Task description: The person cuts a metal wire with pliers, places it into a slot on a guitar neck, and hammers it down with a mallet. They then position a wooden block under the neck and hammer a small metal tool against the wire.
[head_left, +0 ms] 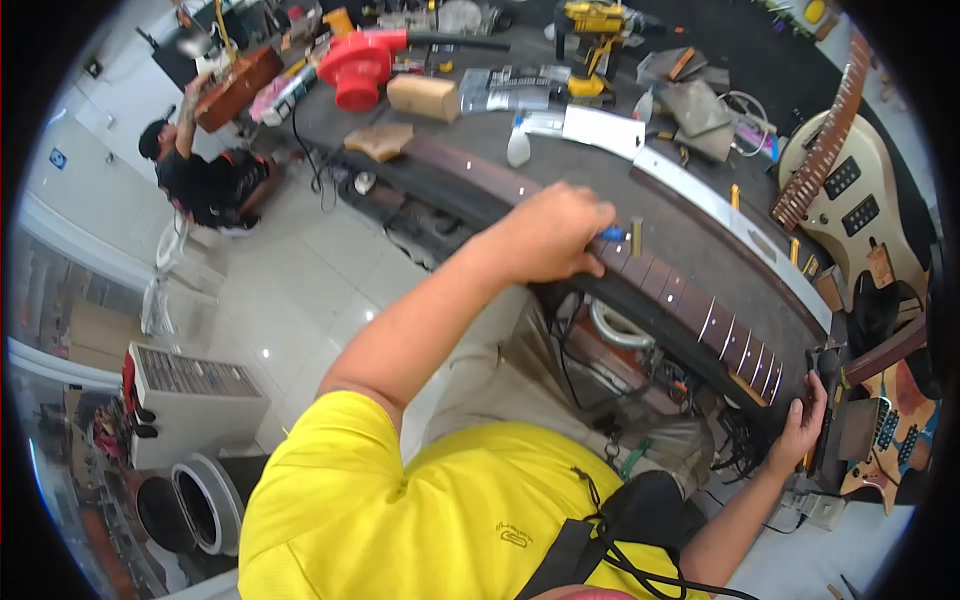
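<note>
A long guitar neck (650,272) lies along the bench edge, its dark fretboard dotted with pale inlays. Bright metal frets cross its right end. Over the middle of the fretboard, my left hand (560,230) is closed around a small tool (636,238) with a blue handle and a narrow brass-coloured crosspiece. My fingers hide most of that handle. Past the neck's right end, my right hand (803,425) rests with fingers stretched out at the bench corner, close to a black tool (826,375). Behind the neck lies a long silver straightedge (735,225).
Along the back stand a red blower (358,70), a wood block (424,97), a small white bottle (518,147) and a yellow drill (597,25). A cream guitar body (860,180) leans at right. Another person (205,175) crouches at far left, holding a brown guitar body (240,88).
</note>
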### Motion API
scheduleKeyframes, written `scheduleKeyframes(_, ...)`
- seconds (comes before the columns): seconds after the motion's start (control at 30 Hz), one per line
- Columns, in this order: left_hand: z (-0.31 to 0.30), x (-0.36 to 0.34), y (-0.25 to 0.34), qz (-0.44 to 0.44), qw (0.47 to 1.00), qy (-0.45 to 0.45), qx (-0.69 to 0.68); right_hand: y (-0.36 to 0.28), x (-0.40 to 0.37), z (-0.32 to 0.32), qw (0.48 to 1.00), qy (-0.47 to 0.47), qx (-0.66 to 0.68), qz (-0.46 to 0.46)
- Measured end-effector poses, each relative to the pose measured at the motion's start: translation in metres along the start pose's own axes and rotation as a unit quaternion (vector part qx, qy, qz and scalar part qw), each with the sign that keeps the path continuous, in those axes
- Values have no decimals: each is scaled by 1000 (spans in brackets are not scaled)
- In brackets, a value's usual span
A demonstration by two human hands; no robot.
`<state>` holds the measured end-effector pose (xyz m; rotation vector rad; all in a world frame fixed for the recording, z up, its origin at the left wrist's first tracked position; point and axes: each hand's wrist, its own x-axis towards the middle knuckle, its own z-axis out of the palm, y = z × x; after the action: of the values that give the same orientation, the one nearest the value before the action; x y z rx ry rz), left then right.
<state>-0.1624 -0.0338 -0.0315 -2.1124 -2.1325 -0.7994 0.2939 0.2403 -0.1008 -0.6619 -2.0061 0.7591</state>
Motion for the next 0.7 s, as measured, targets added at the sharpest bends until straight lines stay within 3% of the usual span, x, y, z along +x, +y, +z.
scheduleKeyframes(0.1, 0, -5, 0, 75, 991, 114, 3, -4, -7, 4, 999, -11, -48, -16)
scheduleKeyframes(0.23, -13, -33, 13, 66, 974, 215, 14, -1, -6, 7, 1000, 25, 1, -7)
scheduleKeyframes(0.33, -16, -51, 19, -176, 967, 169, -72, -2, -7, 7, 999, 36, 2, 6)
scheduleKeyframes(0.37, -19, -43, 21, -183, 965, 174, -67, -1, -7, 8, 1000, 30, 7, 2)
scheduleKeyframes(0.43, -25, -16, 26, -244, 969, 19, 8, -4, -4, 8, 999, 32, -33, -6)
scheduleKeyframes(0.5, -20, 15, 11, -84, 987, -94, 100, -3, 0, 11, 998, 36, -38, -16)
scheduleKeyframes(0.57, -18, 50, 17, -80, 977, -157, 123, -1, 2, 10, 999, 51, -15, 0)
scheduleKeyframes(0.7, -4, 75, 23, -67, 979, -149, 124, -3, -3, 6, 998, 62, -21, 9)
